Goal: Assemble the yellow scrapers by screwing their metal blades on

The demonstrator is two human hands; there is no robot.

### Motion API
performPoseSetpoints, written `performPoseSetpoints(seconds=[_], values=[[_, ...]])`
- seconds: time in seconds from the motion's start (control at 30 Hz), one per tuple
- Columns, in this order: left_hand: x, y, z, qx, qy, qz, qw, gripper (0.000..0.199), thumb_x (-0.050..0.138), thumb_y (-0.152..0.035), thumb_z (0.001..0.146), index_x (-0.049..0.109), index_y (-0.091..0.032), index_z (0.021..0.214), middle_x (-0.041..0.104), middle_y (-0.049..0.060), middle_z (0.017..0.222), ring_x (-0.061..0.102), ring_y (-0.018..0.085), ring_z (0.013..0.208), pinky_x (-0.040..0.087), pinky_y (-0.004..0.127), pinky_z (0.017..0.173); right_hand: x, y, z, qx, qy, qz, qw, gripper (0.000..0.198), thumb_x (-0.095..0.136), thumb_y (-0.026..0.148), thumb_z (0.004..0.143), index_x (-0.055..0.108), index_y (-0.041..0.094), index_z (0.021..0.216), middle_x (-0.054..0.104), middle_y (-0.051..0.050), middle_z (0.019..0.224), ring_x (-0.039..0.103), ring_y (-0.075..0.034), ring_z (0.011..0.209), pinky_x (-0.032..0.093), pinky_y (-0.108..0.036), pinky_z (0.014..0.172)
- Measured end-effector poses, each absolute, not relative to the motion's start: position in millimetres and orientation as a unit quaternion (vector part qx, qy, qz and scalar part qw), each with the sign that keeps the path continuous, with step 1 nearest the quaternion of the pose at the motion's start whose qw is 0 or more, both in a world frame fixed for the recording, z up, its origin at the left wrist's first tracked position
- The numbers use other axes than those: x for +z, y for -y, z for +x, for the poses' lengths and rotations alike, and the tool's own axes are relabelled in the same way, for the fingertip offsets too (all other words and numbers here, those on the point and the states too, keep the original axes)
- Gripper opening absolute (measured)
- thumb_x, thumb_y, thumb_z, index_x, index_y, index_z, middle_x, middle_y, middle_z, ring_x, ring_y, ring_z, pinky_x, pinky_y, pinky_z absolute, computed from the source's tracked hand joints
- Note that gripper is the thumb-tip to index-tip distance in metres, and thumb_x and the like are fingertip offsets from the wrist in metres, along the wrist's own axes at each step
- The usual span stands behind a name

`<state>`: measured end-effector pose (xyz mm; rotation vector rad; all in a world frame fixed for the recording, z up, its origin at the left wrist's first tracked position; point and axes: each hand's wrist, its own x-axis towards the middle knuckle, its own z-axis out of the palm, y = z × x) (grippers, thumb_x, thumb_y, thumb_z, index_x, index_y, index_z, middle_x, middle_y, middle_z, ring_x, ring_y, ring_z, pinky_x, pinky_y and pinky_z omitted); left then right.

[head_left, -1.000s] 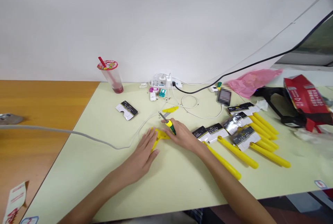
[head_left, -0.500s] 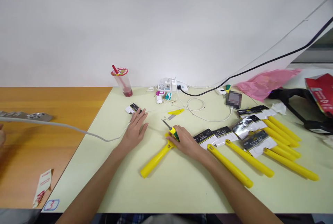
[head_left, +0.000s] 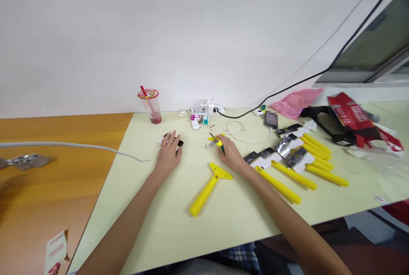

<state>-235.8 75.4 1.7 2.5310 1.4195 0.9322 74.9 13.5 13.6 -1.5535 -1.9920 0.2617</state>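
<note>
My left hand (head_left: 168, 156) lies with fingers stretched over a small black-and-white card (head_left: 162, 140), which it partly covers. My right hand (head_left: 231, 155) is closed round a screwdriver (head_left: 220, 144) with a yellow and green handle, its metal shaft pointing up and left. Just beyond the screwdriver tip are a yellow plastic piece (head_left: 213, 139) and a grey blade, partly hidden by the tool. A yellow scraper handle (head_left: 204, 194) with a T-shaped head rests on the table between my forearms, touched by neither hand.
Several yellow scrapers (head_left: 295, 176) with black-and-white cards lie at the right. By the wall stand a cup with a red straw (head_left: 151, 107) and a power strip (head_left: 209, 107) with cables. A pink bag (head_left: 297, 102) and red packaging (head_left: 351, 117) are at the far right.
My right hand has lifted the screwdriver away from the scraper handle, up toward the yellow piece. My left hand has moved onto the card. The view has turned to the right.
</note>
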Motion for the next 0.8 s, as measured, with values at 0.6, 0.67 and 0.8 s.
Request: performPoseSetpoints(seconds=[0.6, 0.67, 0.8], values=[[14, 46, -211, 0.259, -0.349, 0.896, 0.092, 0.051, 0.044, -0.039, 0.115, 0.052, -0.026, 0.164, 0.044, 0.009, 0.176, 0.037, 0.028, 0.166, 0.035, 0.057, 0.135, 23, -22, 86, 0.061, 0.764, -0.617, 0.179, 0.016, 0.058, 0.031, 0.112, 0.057, 0.019, 0.122, 0.073, -0.017, 0.121, 0.067, -0.031, 0.114, 0.048, -0.038, 0.098], [15, 59, -209, 0.262, -0.331, 0.901, 0.101, 0.050, 0.045, -0.039, 0.115, 0.054, -0.026, 0.163, 0.049, 0.009, 0.174, 0.042, 0.027, 0.164, 0.036, 0.055, 0.135, 23, -21, 84, 0.050, 0.773, -0.606, 0.179, 0.017, 0.056, 0.033, 0.113, 0.057, 0.019, 0.123, 0.073, -0.018, 0.120, 0.067, -0.031, 0.111, 0.048, -0.037, 0.094], [20, 65, -202, 0.259, -0.323, 0.896, 0.161, 0.050, 0.047, -0.044, 0.114, 0.056, -0.028, 0.161, 0.058, 0.008, 0.166, 0.053, 0.025, 0.155, 0.040, 0.049, 0.132, 20, -23, 79, 0.028, 0.772, -0.607, 0.185, 0.017, 0.053, 0.029, 0.113, 0.058, 0.020, 0.127, 0.075, -0.018, 0.118, 0.069, -0.032, 0.105, 0.046, -0.037, 0.086]])
